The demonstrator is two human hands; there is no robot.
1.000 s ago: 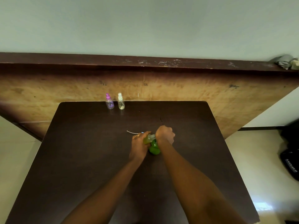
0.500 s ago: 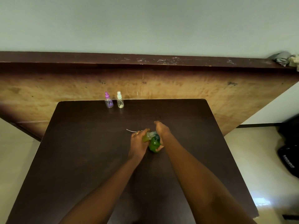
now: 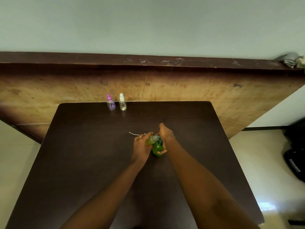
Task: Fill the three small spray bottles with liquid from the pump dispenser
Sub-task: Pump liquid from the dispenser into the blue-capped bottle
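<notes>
A green pump dispenser (image 3: 157,149) stands mid-table. My right hand (image 3: 165,135) lies over its pump head, and fingertips curl round the green body lower down. My left hand (image 3: 141,146) grips a small uncapped spray bottle (image 3: 149,140) with yellow-green liquid, tilted against the pump's spout (image 3: 156,138). Behind my left hand lies a loose spray head with a thin white dip tube (image 3: 134,134). Two more small spray bottles stand at the table's far edge, one with a purple cap (image 3: 110,104) and one with a white cap (image 3: 122,104).
The dark brown table (image 3: 82,154) ends against a wooden panel (image 3: 181,90) with a ledge on top. A grey cloth (image 3: 291,59) lies at the ledge's right end. A black bag (image 3: 295,164) sits on the floor to the right.
My right hand was a fist on top of the pump; it has since risen and spread over the pump head. My left hand keeps the small bottle at the spout.
</notes>
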